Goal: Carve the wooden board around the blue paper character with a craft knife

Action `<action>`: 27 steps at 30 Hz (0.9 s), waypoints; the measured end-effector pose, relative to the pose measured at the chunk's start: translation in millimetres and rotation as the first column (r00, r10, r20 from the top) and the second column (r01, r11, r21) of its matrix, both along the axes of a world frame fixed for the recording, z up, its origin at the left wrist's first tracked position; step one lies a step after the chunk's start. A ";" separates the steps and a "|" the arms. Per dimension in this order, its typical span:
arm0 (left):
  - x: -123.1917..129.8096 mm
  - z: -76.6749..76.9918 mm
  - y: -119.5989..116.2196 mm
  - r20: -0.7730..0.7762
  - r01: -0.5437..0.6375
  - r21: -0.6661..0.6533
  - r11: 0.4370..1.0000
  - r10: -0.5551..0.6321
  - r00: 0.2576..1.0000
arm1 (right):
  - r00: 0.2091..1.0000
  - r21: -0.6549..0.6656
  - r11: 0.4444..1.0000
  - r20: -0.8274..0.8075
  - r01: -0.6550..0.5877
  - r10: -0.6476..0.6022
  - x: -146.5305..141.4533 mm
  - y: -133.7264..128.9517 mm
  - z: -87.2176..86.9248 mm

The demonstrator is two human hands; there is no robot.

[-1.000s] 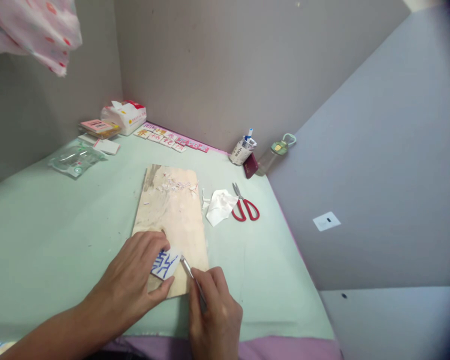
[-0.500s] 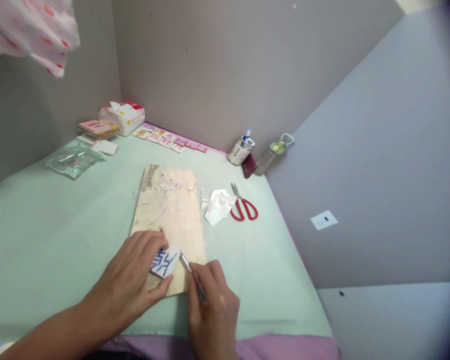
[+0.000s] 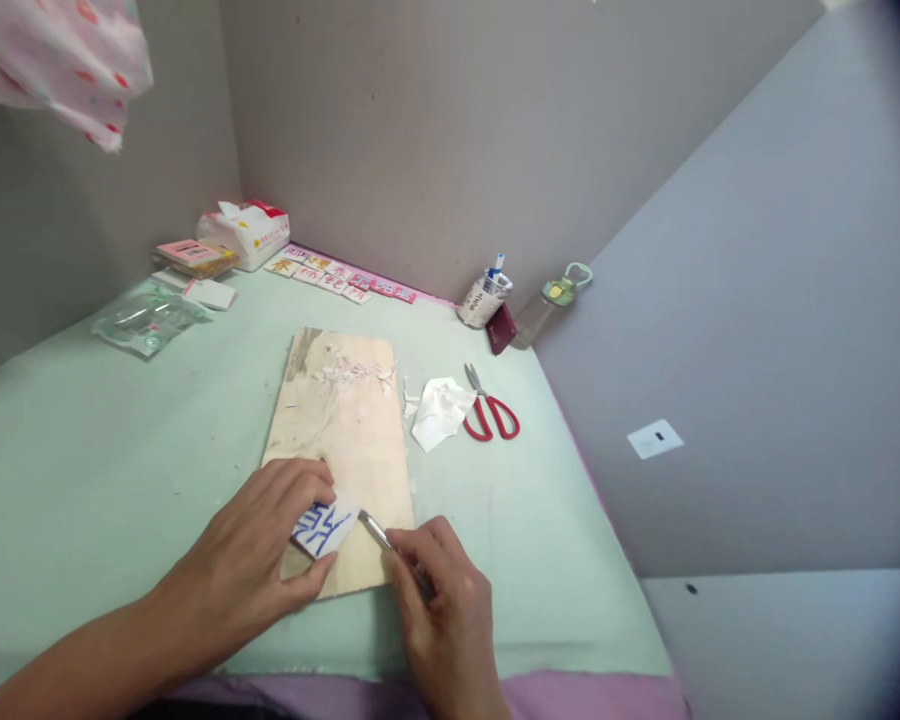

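My left hand (image 3: 270,540) grips a small white carving block (image 3: 324,527) marked with blue strokes, thumb on the near edge and fingers over the far edge. The block rests on the lower part of a wooden board (image 3: 345,420). In my right hand (image 3: 446,590) is a slim carving knife (image 3: 375,530), its silvery tip beside the block's right corner. Whether the tip touches the block I cannot tell. Thumb and fingers wrap the handle, hiding most of it. Pale shavings (image 3: 352,372) lie scattered on the board's far end.
Right of the board lie a crumpled white paper (image 3: 442,412) and red-handled scissors (image 3: 491,410). Farther back stand a pen can (image 3: 483,300), a dark red booklet (image 3: 501,330) and a bottle (image 3: 544,312). Lettered tiles (image 3: 330,278), a tissue pack (image 3: 246,235) and a plastic packet (image 3: 150,320) lie behind.
My right hand has shifted slightly right, and the knife leans more to the side. The block has turned a little and moved slightly left and nearer under my left hand.
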State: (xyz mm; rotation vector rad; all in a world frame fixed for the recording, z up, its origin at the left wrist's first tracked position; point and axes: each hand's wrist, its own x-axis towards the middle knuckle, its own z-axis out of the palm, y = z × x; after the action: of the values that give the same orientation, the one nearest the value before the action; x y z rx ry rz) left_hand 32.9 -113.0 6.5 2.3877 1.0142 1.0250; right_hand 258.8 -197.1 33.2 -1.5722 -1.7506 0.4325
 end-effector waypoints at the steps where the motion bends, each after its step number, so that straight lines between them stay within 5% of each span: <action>1: 0.0 -0.4 0.4 0.002 0.004 0.003 1.000 -0.004 1.000 | 1.000 0.007 1.000 0.003 0.006 -0.006 -0.4 -0.6 -0.7; 13: -0.8 -2.2 -0.4 0.008 0.028 0.034 0.999 -0.028 1.000 | 0.992 0.186 0.978 0.077 0.088 -0.104 -17.5 5.1 -3.0; 27: -19.0 6.5 18.1 -0.069 0.176 -0.005 0.984 -0.176 0.982 | 0.985 -0.079 0.982 -0.031 -0.170 0.168 30.6 37.0 14.2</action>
State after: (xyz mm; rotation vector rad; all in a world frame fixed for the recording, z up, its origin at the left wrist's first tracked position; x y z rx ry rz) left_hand 13.9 -95.0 12.9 2.4775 0.8069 0.8861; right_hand 289.4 -160.1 47.5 -1.4724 -1.8765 0.6107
